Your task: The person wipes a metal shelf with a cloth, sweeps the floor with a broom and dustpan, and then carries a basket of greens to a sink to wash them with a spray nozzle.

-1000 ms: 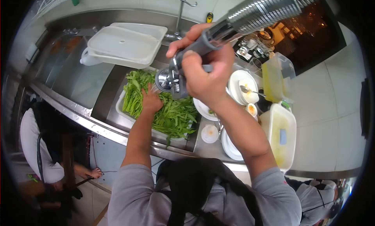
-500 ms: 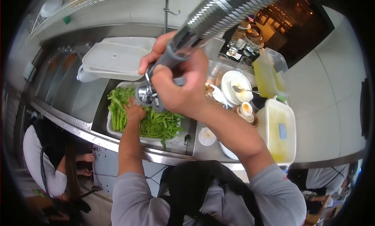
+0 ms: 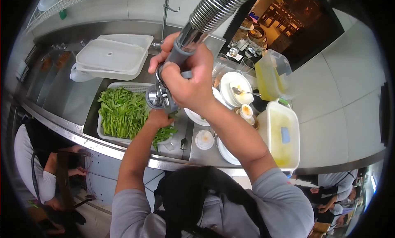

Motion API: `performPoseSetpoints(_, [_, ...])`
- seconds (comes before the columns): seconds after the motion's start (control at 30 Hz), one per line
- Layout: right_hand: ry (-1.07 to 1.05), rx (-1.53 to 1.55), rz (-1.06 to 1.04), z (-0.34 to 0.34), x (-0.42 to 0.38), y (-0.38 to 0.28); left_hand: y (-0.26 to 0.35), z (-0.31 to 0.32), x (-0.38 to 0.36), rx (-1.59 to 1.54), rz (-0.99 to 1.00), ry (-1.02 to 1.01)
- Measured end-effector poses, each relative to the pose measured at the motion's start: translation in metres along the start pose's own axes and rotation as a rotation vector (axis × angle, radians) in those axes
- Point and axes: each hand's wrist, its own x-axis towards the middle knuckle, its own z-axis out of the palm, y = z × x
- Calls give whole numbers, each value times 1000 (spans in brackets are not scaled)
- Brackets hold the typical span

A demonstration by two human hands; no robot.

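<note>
My right hand [image 3: 191, 75] is wrapped round the grey grip of a rinse sprayer [image 3: 155, 96], whose head points down over the sink. From its top rises a coiled metal hose [image 3: 220, 7]. Below the spray head, my left hand [image 3: 159, 119] touches the right part of a heap of leafy green vegetables [image 3: 123, 112]. Its thumb stretches out to the right, while the sprayer hides most of the other fingers. The long-stemmed greens lie in a white perforated basket [image 3: 103, 133] in the sink basin.
White lidded tubs [image 3: 109, 59] stand behind the basket. To the right are stacked plates [image 3: 230, 87] with a spoon, a small cup [image 3: 246, 110], glasses and a white tub of yellowish liquid [image 3: 284, 131]. A co-worker's arm [image 3: 51, 172] shows at lower left.
My left hand has moved right across the greens and its fingers have gone behind the spray head. Leaves show where it was. The view has shifted; my right hand still grips the sprayer.
</note>
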Motion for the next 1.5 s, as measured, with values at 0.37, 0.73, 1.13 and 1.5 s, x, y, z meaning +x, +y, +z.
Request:
performPoseSetpoints(0.37, [64,-2,56,-11,-5,-6,-18,8,-8,178,29,-13])
performPoseSetpoints(0.73, [-31,170,243,-15,-27,-25,-40,-26,-82,295,7,-262])
performPoseSetpoints(1.13, [30,128,60,-1,-6,-20,-85,64,-12,74,-40,47])
performPoseSetpoints(1.5, [-12,198,-88,6,22,-36,-74,-50,-47,166,-660,630])
